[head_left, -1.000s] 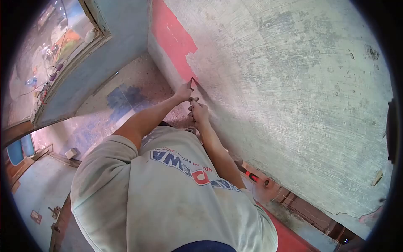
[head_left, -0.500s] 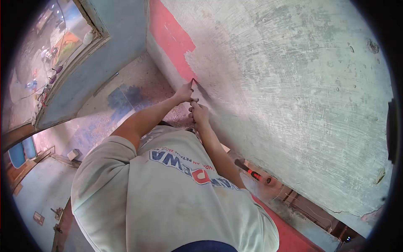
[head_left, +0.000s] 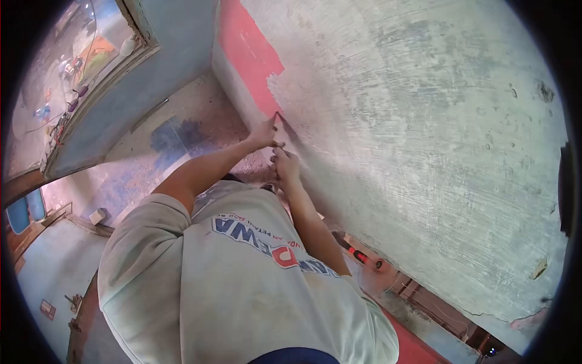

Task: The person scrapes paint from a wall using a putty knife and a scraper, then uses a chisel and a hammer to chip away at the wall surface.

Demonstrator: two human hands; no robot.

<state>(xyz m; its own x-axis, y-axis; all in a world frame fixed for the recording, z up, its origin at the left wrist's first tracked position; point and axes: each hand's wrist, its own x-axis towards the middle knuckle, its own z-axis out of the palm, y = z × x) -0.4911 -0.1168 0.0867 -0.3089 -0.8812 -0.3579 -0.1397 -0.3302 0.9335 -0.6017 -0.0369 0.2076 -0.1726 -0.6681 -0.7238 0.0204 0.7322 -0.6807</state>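
Both hands meet in front of my chest, close to the pale, scraped wall [head_left: 388, 121]. My left hand [head_left: 264, 132] is closed round a small thin tool [head_left: 277, 117], whose pointed tip touches the wall at the lower end of the pink paint patch [head_left: 248, 51]. Just below, my right hand [head_left: 286, 162] is closed near the tool's lower end, its fingers curled. Fingers hide most of the tool, so its full shape cannot be made out.
A window opening [head_left: 142, 36] with a worn frame is at upper left. Blue stains [head_left: 176, 139] mark the floor in the corner. A red and black tool [head_left: 359, 255] lies at lower right, beside a ledge [head_left: 418, 315]. A white block [head_left: 97, 216] sits at left.
The view has shifted slightly. Both hands remain at nearly the same spot on the wall, with the tool tip still at the pink patch's lower end.
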